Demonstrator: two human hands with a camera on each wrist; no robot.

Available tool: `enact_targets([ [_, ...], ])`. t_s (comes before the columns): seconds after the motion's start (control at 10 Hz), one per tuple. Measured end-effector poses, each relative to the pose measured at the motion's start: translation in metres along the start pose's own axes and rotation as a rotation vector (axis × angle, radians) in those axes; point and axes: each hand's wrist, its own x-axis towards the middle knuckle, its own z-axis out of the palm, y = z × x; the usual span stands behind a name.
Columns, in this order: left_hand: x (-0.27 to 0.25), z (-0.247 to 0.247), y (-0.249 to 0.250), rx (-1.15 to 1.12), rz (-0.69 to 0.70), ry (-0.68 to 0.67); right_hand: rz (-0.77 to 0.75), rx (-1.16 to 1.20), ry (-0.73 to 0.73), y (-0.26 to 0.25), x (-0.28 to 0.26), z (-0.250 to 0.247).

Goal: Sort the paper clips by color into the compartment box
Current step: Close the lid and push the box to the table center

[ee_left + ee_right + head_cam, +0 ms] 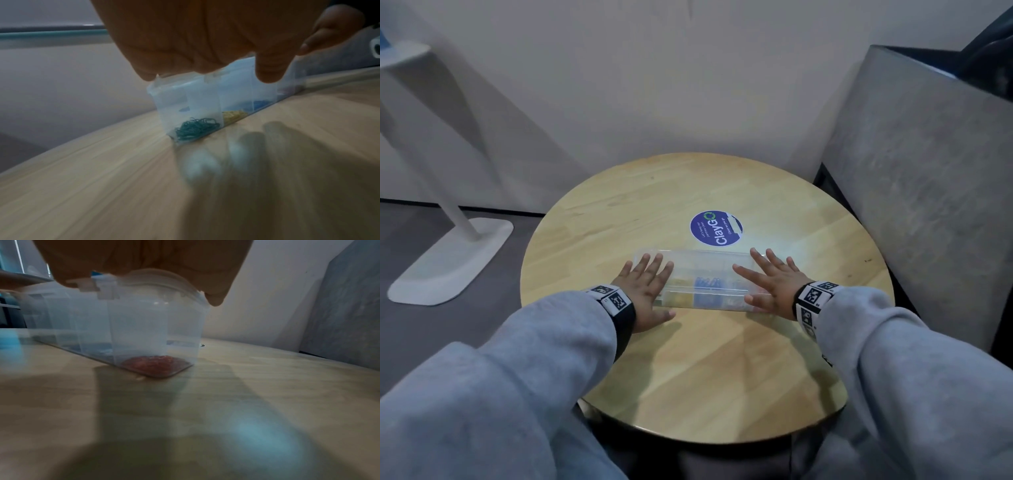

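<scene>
A clear plastic compartment box (705, 274) with its lid down lies across the middle of the round wooden table (688, 377). My left hand (645, 287) lies flat on its left end with straight, spread fingers. My right hand (770, 284) lies flat on its right end the same way. Through the box wall (201, 97), the left wrist view shows green clips (195, 129), yellow clips (234, 116) and blue clips (262, 104) in separate compartments. Red clips (154, 364) fill the right end compartment under the lid (160, 280).
A round blue sticker (715, 228) is on the table just behind the box. A grey upholstered panel (928, 188) stands close on the right. A white stand base (448, 263) sits on the floor to the left. A wall is behind the table.
</scene>
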Motion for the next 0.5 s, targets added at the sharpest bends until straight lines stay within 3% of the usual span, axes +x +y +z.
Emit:
enact_targets([
  [0.5, -0.01, -0.03, -0.008, 0.113, 0.094, 0.01, 0.001, 0.054, 0.008, 0.002, 0.002, 0.002],
])
